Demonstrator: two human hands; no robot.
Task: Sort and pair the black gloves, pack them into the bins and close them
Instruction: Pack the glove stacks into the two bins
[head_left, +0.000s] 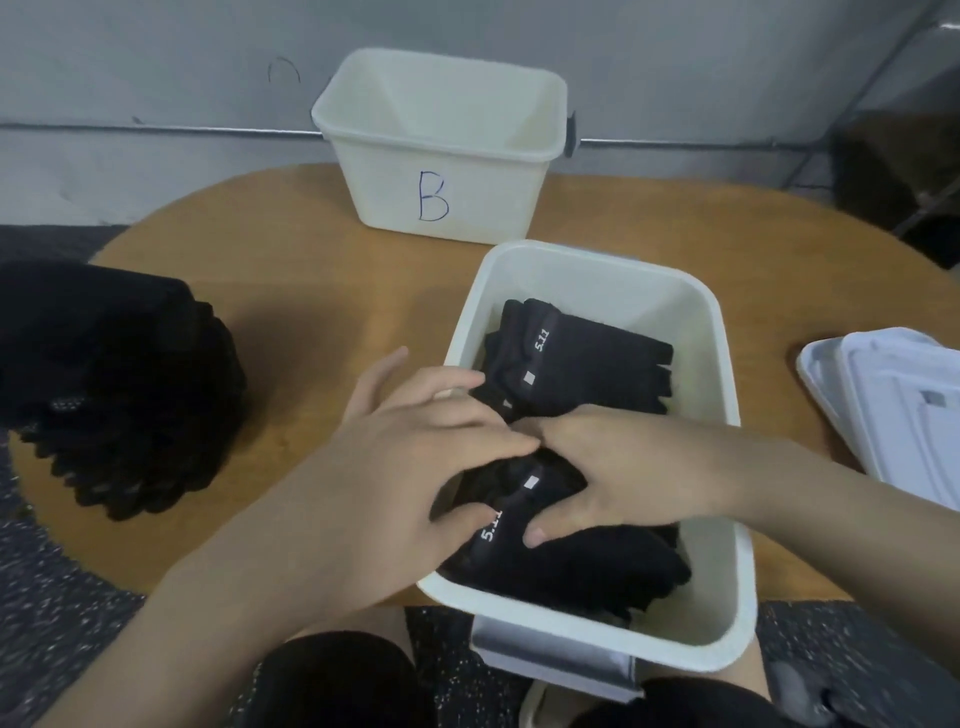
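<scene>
Near bin (724, 467) part-filled w/ gloves (582, 364); top pair (545, 551) pinched by left hand (395, 467) and right hand (634, 467). Bin B (441, 171) beyond it apparently empty; pile (119, 389) to its left unsorted; lids (893, 410) to its right not yet fitted.

The bench (291, 291) was a rounded wooden thing, kind of orange-brown, pushed up near a pale grey wall (156, 62) that had a thin rail (156, 129) running along it low down. The floor (57, 623) under it was dark and speckled. Off in the far right corner sat something dark and brownish (893, 166), too blurry to make out, with a couple of dark slanted rods (878, 73) next to it.
</scene>
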